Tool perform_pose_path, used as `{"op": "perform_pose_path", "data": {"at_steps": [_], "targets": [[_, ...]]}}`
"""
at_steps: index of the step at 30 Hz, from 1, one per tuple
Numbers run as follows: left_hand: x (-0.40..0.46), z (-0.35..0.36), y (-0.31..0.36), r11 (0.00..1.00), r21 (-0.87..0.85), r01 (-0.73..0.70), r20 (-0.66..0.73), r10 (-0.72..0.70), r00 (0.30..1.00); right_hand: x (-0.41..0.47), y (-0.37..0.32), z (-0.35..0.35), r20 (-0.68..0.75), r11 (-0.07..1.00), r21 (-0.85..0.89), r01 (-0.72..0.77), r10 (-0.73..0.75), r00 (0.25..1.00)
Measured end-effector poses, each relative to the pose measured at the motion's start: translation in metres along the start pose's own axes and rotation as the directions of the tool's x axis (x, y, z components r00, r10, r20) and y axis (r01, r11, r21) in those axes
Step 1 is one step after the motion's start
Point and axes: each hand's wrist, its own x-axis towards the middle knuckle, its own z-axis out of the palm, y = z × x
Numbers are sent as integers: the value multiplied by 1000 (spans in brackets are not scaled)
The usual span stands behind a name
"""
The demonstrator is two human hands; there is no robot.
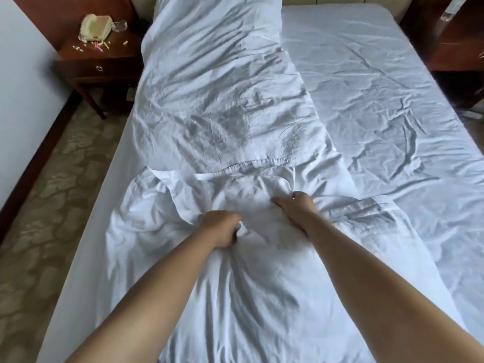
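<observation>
Duvet (222, 106): soft, light, limp, bunches easily. My left grip (222, 227) and right grip (296, 205) each clench a fistful of cloth near the hem; best hold, I judge.

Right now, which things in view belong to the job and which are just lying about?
In the job:
white duvet
left hand and right hand, both gripping its bunched fabric

Lying about:
bed sheet, under the duvet
telephone on the left nightstand
right nightstand
</observation>
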Motion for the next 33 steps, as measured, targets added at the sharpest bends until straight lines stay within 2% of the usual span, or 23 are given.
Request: {"op": "perform_pose_path", "data": {"at_steps": [4,6,7,9,11,12,16,21,24,27,30,31,33], "targets": [[-3,-6,-2,1000,24,2,-75,0,997,-6,-12,2,-43,984,1,176,-175,984],[-7,-11,-3,998,57,11,-113,-5,994,-13,-18,1,-6,976,34,216,-216,976],[-10,-15,-4,996,83,23,-129,-12,992,-17,-19,-2,0,974,-1,228,-228,974],[-17,-27,-6,989,132,67,-160,-46,986,-22,-17,-15,-20,948,-192,254,-263,965],[-24,-43,-8,978,166,128,-205,-92,974,-27,-15,-38,-77,891,-394,227,-278,957],[-27,-51,-9,973,176,149,-233,-106,967,-30,-15,-51,-113,876,-442,196,-270,956],[-39,-90,-13,954,195,228,-345,-151,926,-40,-18,-103,-255,848,-520,104,-270,928],[-59,-133,-50,890,162,426,-425,-327,844,-47,-10,-155,-423,858,-514,13,-266,866],[-63,-142,-67,845,180,504,-441,-389,809,-42,-7,-158,-496,916,-400,-29,-190,847],[-54,-134,-67,838,225,497,-365,-401,840,-38,-12,-132,-355,958,-276,72,-171,919],[-40,-101,-53,875,257,409,-269,-342,901,-45,-9,-93,-160,860,-495,122,-229,960],[-34,-90,-46,888,273,370,-246,-307,919,-48,-7,-83,-118,808,-565,168,-280,953],[-22,-74,-34,907,303,294,-215,-235,948,-49,-4,-67,51,743,-590,315,-355,933]]}}
